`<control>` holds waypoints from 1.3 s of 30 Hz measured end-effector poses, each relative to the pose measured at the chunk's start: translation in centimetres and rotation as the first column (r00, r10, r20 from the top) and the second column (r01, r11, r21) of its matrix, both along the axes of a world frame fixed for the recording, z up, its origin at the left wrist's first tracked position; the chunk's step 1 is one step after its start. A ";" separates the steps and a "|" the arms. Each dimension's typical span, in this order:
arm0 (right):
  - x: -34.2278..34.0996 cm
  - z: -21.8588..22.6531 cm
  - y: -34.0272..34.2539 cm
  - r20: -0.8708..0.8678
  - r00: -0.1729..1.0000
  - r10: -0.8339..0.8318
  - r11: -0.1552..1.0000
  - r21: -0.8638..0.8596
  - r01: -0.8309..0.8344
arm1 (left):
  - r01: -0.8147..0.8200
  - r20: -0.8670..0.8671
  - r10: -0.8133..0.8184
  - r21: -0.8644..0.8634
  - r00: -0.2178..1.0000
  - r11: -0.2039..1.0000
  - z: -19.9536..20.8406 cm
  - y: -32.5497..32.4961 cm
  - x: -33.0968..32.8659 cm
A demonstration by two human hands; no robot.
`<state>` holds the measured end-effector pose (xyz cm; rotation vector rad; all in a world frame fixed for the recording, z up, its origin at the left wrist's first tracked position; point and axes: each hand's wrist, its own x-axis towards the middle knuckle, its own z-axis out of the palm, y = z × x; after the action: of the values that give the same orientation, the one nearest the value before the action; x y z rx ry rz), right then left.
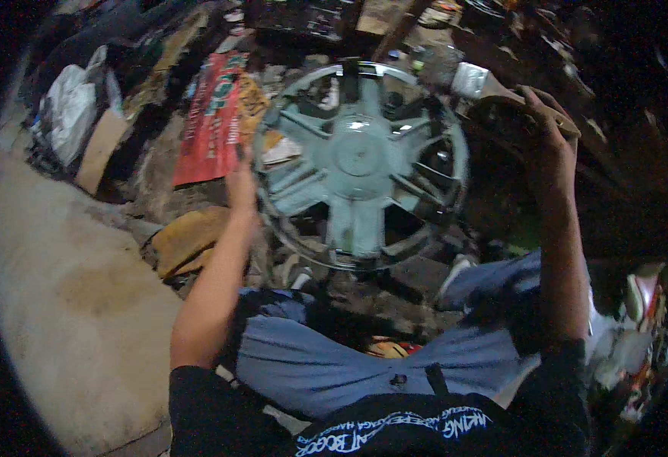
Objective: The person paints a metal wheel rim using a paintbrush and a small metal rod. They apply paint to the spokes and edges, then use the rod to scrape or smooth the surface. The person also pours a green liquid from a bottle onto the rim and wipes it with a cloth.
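A round, pale grey-green wheel cover point(358, 152) with broad spokes stands in front of my knees, glossy in places. My left hand point(241, 183) is at its left edge, fingers closed at the rim and somewhat blurred. To the right of the wheel cover, my right hand point(549, 129) is raised and closed around the wooden handle of what looks like a wide paintbrush point(473, 80). Its silver ferrule points left toward the upper right rim. The bristle end is hard to make out against the dark clutter.
A red printed sheet point(210, 122) lies left of the wheel cover, with a yellow-brown cloth-like piece point(189, 240) below it. A white plastic bag point(71, 110) sits at the far left above a pale, stained board point(83, 305). Dark clutter fills the back and right.
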<state>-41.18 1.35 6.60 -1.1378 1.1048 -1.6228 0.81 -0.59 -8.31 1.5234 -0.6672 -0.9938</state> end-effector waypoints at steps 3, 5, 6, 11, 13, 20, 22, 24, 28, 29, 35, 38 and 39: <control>-6.2 -4.6 1.2 -0.019 0.946 -0.325 0.946 0.011 0.325 | 0.057 -0.186 -0.047 0.052 0.982 0.997 0.1 -0.5 0.5; -9.1 -9.2 1.6 0.092 0.863 -0.497 0.866 0.117 0.487 | 0.086 -0.148 -0.080 0.036 0.986 0.996 -0.1 -0.9 0.7; -10.2 -11.6 2.2 0.121 0.789 -0.603 0.790 0.229 0.568 | 0.109 -0.156 -0.100 0.055 0.983 0.993 0.1 -1.0 0.9; -13.0 -23.5 4.1 -0.310 0.873 -0.377 0.806 0.355 0.474 | 0.195 -0.302 -0.176 0.032 0.937 0.980 0.2 -0.7 0.6; -12.8 -27.9 5.1 -0.332 0.927 -0.176 0.835 0.448 0.320 | 0.256 -0.318 -0.264 -0.067 0.911 0.964 0.2 0.0 0.3; -10.1 -39.0 7.7 0.000 1.000 -0.018 0.629 0.777 0.012 | 0.175 -0.317 -0.150 0.049 0.936 0.983 1.9 0.6 -1.0; -10.3 -40.5 8.3 -0.181 0.971 0.157 0.599 0.799 0.053 | 0.212 -0.303 -0.209 -0.022 0.930 0.977 2.1 1.1 -1.5; -10.6 -41.3 8.7 -0.240 0.944 0.226 0.582 0.810 0.066 | 0.222 -0.292 -0.223 -0.036 0.930 0.974 2.1 1.4 -1.7; -10.7 -41.3 9.4 -0.112 0.987 0.116 0.537 0.843 0.033 | 0.199 -0.241 -0.186 0.029 0.953 0.980 1.9 1.2 -1.6; -10.6 -41.1 9.5 -0.062 0.996 0.071 0.510 0.860 0.017 | 0.246 -0.245 -0.241 -0.011 0.939 0.969 1.9 1.1 -1.4; -10.1 -40.7 9.6 -0.645 0.757 0.108 0.640 0.628 0.443 | 0.235 -0.246 -0.228 0.002 0.942 0.972 2.9 1.9 -2.1; -10.4 -41.5 8.7 -0.905 0.417 0.087 0.836 0.294 0.463 | 0.318 -0.267 -0.301 0.021 0.916 0.948 3.4 1.4 -2.4; -10.6 -41.9 8.2 -0.912 0.399 0.091 0.873 0.266 0.409 | 0.244 -0.248 -0.240 -0.011 0.939 0.970 3.4 1.9 -2.5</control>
<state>-51.75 9.53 -35.35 -1.6526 2.2430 -0.6211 -1.67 1.35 -4.95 1.3245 -0.6771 -1.3569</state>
